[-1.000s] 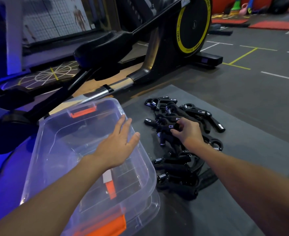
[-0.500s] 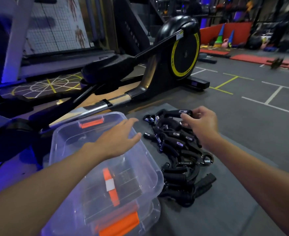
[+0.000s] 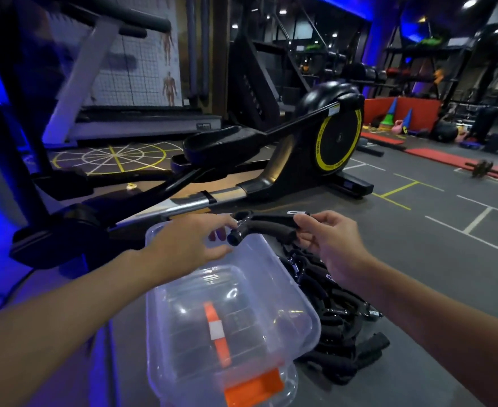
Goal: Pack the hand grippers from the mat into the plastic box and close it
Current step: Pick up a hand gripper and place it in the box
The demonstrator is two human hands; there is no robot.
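Gym floor (image 3: 435,224), and our right hand (image 3: 330,245) pinches a gripper (image 3: 268,226) over the box (image 3: 303,312); left hand (image 3: 189,245) loose-fingered alongside.

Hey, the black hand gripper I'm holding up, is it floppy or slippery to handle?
Probably stiff: the hand gripper juts out level from the right hand, which pinches it near one end. Its padded-looking handles likely grip well rather than slip. It seems fairly light, since a fingertip pinch appears enough to carry it.

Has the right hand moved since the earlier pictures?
Yes. The right hand rose off the pile of black hand grippers, carrying one gripper leftward over the clear plastic box's far end.
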